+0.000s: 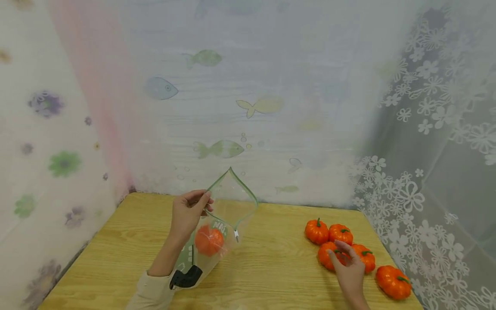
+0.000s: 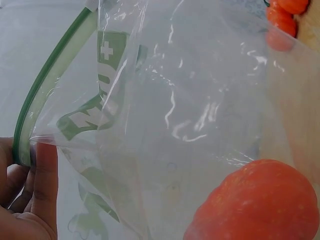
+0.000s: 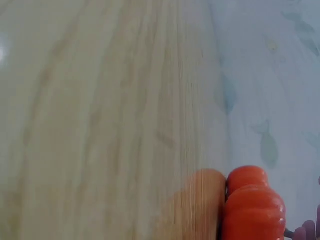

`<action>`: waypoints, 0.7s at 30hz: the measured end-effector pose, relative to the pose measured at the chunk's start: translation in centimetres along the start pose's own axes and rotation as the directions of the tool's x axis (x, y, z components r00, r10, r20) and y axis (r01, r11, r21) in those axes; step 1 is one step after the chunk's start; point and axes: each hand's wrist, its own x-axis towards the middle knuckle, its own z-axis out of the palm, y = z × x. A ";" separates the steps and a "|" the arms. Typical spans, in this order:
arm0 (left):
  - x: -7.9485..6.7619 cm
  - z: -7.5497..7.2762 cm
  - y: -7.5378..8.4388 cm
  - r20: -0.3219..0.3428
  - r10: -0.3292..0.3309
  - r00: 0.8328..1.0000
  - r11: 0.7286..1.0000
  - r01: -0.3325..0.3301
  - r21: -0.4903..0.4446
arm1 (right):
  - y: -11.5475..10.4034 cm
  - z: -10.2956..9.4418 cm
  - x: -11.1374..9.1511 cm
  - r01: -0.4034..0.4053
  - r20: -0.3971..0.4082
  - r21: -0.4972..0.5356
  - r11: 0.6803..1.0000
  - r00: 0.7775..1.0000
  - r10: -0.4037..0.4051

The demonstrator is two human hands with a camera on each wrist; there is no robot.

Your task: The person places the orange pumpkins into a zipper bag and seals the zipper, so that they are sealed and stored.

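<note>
Six small orange pumpkins in total: one in the bag, five on the table (image 1: 267, 267). One clear zip bag (image 1: 229, 243) with green edging and green-and-white print, two hands. Left hand (image 1: 190, 215) pinches the bag's rim between thumb and fingers, mouth spread open; bagged pumpkin (image 1: 209, 240) sits low inside, seen through plastic. Right hand (image 1: 350, 269) at the loose group, thumb and fingers apart with a gap, in front of the near-left pumpkin (image 1: 324, 257) and partly covering it; can't tell if touching. Four loose ones clustered, fifth pumpkin (image 1: 393, 282) just beside, nearer the table's right edge. Left wrist view: bagged pumpkin cut off at bottom, loose ones cropped top right. Right wrist view: pumpkins cut by lower edge, only fingertips at right edge. Bag print partly unreadable in folds.
</note>
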 end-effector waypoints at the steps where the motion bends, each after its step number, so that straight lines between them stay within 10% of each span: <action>1: 0.0 0.0 0.0 0.000 0.000 1.000 1.000 0.000 -0.001 | 0.0 -0.3 0.2 -0.010 -0.011 -0.019 1.000 1.000 0.010; 12: -0.1 -0.1 0.2 -0.001 -0.002 1.000 1.000 0.002 -0.005 | 0.3 -2.6 0.8 -0.154 0.071 -0.297 0.942 0.981 0.182; 21: -0.3 -0.3 0.3 -0.001 0.001 1.000 1.000 -0.001 -0.002 | 0.3 -3.4 1.5 -0.176 0.313 -0.445 0.878 0.888 0.337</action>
